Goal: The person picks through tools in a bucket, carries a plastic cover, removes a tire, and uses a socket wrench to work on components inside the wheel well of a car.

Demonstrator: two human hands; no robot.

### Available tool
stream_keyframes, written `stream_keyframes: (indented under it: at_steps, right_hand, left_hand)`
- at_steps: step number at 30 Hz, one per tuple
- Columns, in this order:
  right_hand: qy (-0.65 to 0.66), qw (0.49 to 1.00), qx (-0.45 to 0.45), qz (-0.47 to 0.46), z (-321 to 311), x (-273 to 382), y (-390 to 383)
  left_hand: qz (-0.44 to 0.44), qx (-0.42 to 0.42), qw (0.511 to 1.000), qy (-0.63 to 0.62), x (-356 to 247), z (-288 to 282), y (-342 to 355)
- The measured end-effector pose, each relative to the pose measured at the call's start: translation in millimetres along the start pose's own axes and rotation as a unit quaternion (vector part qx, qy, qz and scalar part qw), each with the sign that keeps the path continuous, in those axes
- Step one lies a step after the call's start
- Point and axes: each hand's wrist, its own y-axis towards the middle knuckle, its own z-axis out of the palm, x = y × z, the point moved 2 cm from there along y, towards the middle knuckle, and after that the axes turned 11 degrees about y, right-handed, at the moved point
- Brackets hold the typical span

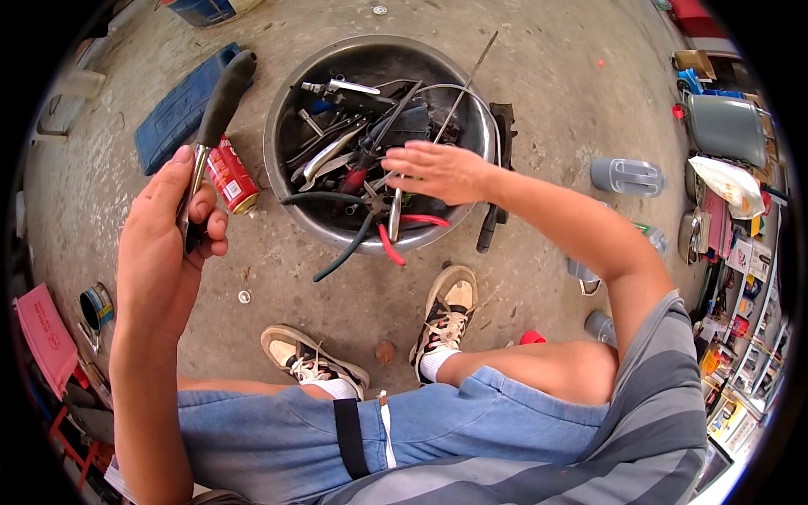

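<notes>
My left hand is closed round a metal tool with a long black handle, raised to the left of a steel basin full of mixed tools. My right hand is open over the basin's right half, fingers stretched leftward; I cannot tell whether they touch the tools. Under and beside it lie black-and-red pliers, dark green-handled pliers, silver wrenches and a long thin rod. A red spray can lies just right of my left hand, outside the basin.
A blue plastic case lies left of the basin on the concrete floor. Grey jugs lie at the right, before a crowded shelf. A pink box and small can are at the left.
</notes>
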Motion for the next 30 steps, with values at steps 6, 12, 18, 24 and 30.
stream_keyframes:
  at_steps: [6, 12, 18, 24, 30]
  right_hand:
    - [-0.025, 0.998, 0.048, 0.029, -8.9, 4.4, 36.8]
    - [-0.098, 0.993, -0.058, -0.008, 25.9, -0.7, 31.5]
    - [0.003, 0.999, -0.046, 0.019, 1.0, -18.2, 49.3]
    - [0.146, 0.986, 0.061, 0.051, -31.7, -31.6, 60.8]
    - [0.191, 0.965, 0.080, 0.158, -64.1, -47.3, 59.2]
  left_hand:
    - [0.002, -0.004, 1.000, 0.019, -2.9, 8.9, -2.2]
    - [-0.017, -0.025, 0.999, 0.019, 2.7, 3.1, -3.0]
    - [-0.002, -0.024, 1.000, 0.006, -0.8, 1.0, -8.1]
    - [0.006, -0.025, 1.000, 0.018, -0.3, -5.0, -9.1]
    - [0.012, -0.036, 0.999, 0.026, -7.7, -4.3, -9.2]
